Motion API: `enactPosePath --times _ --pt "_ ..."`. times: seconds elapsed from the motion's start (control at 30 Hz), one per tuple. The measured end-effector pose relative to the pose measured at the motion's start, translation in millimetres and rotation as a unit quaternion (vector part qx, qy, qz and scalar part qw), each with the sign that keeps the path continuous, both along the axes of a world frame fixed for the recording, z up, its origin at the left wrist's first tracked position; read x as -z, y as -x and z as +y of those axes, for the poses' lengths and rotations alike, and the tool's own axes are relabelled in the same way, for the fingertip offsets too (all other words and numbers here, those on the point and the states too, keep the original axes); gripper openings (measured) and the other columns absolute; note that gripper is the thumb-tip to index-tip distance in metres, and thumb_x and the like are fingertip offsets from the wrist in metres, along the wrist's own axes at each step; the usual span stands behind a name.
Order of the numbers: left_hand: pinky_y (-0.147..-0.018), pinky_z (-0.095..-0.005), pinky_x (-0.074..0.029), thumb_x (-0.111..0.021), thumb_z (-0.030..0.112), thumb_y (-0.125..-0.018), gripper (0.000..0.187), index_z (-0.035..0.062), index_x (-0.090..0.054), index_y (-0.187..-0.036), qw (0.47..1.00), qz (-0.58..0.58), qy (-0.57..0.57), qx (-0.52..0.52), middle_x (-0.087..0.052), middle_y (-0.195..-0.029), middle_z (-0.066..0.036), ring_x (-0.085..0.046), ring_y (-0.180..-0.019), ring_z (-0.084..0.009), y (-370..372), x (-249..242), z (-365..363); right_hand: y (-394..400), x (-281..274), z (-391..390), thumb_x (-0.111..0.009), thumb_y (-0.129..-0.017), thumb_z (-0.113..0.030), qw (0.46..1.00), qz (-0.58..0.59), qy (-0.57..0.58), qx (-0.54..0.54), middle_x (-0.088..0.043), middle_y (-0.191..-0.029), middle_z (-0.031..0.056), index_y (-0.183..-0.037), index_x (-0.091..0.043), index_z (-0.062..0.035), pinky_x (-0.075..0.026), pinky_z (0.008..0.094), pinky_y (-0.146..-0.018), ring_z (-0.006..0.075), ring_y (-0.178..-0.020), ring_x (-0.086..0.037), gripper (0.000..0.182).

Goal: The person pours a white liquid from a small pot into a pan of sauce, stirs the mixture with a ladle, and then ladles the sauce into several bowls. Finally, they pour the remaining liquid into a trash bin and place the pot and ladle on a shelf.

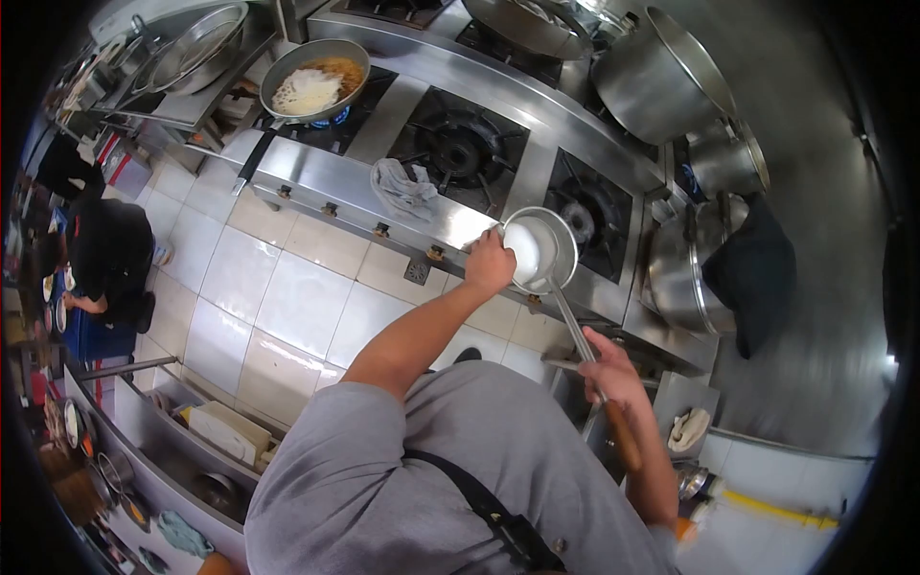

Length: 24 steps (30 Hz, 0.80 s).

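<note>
At the stove's front edge, my left hand (491, 261) is closed on a round white container (520, 252). This container sits at the left side of a round metal pan (558, 235), partly inside its rim. My right hand (613, 369) grips a long metal handle (573, 321) with a wooden end (623, 436). The handle reaches up to the pan's near rim; whether it is joined to the pan I cannot make out. A grey cloth (404, 190) lies on the stove edge to the left of my left hand.
A frying pan (356, 59) with white and brown food stands over a blue flame at the back left. Large steel pots (656, 77) stand at the right, a dark cloth (752, 268) over one. Another person (110, 249) bends at the far left. An open drawer (158, 412) is lower left.
</note>
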<state>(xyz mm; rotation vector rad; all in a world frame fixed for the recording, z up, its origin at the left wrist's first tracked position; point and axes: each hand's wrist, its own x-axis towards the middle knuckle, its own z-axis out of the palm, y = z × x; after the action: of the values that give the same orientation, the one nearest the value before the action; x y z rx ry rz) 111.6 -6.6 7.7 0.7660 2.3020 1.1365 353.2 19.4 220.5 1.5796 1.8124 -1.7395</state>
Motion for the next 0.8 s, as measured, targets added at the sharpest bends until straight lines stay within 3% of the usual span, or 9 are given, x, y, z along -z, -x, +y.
enactPosePath --times 0.23,0.5,0.63,0.7,0.73,0.8 --pt "-0.092 -0.0524 -0.048 -0.052 0.019 -0.084 0.034 -0.0055 -0.055 -0.108 0.999 0.047 -0.012 0.014 -0.058 -0.114 -0.024 -0.058 -0.105 -0.0452 2 0 -1 -16 -4 -3 -0.061 -0.082 0.004 0.993 0.056 0.076 0.069 -0.052 -0.068 0.0060 -0.153 -0.033 -0.0072 -0.039 0.0319 -0.038 0.0149 -0.048 -0.050 0.077" --pt "-0.094 -0.0521 -0.047 -0.052 0.019 -0.086 0.039 -0.0061 -0.052 -0.115 0.999 0.039 -0.022 0.002 -0.056 -0.116 -0.024 -0.056 -0.108 -0.0446 3 4 1 -23 -21 -27 -0.060 -0.083 0.002 0.998 0.024 -0.024 0.058 -0.054 -0.067 0.0059 -0.152 -0.036 -0.0127 -0.039 0.0309 -0.039 0.0133 -0.041 -0.045 0.074" --pt "-0.094 -0.0516 -0.047 -0.052 0.019 -0.086 0.043 -0.0041 -0.051 -0.122 0.999 0.037 -0.021 0.011 -0.056 -0.118 -0.023 -0.056 -0.110 -0.0440 4 -3 -1 -33 -17 -40 -0.057 -0.083 0.005 0.998 0.010 -0.038 0.039 -0.055 -0.070 0.0044 -0.152 -0.037 -0.0081 -0.039 0.0279 -0.042 0.0104 -0.048 -0.050 0.073" --pt "-0.095 -0.0512 -0.047 -0.052 0.020 -0.087 0.044 -0.0023 -0.051 -0.125 0.999 0.029 -0.001 0.022 -0.056 -0.118 -0.022 -0.056 -0.110 -0.0437 5 -2 1 -46 6 -43 -0.061 -0.081 0.000 0.987 0.007 -0.151 -0.052 -0.064 -0.083 0.0130 -0.150 -0.040 -0.0093 -0.049 0.0298 -0.061 0.0144 -0.064 -0.057 0.073" --pt "-0.095 -0.0512 -0.047 -0.052 0.020 -0.087 0.044 -0.0023 -0.051 -0.125 0.999 0.030 -0.001 0.023 -0.056 -0.118 -0.022 -0.056 -0.110 -0.0437 6 -1 1 -46 11 -45 -0.061 -0.081 0.000 0.987 0.008 -0.151 -0.051 -0.064 -0.083 0.0130 -0.150 -0.040 -0.0093 -0.049 0.0298 -0.061 0.0144 -0.064 -0.057 0.073" --pt "-0.095 -0.0513 -0.048 -0.052 0.019 -0.087 0.044 -0.0024 -0.051 -0.126 0.999 0.025 -0.019 0.025 -0.056 -0.119 -0.022 -0.056 -0.111 -0.0433 6 0 1 -43 17 -50 -0.060 -0.080 -0.002 0.969 0.004 -0.221 -0.108 -0.068 -0.104 0.0211 -0.149 -0.041 -0.0090 -0.051 0.0318 -0.077 0.0225 -0.083 -0.066 0.072"
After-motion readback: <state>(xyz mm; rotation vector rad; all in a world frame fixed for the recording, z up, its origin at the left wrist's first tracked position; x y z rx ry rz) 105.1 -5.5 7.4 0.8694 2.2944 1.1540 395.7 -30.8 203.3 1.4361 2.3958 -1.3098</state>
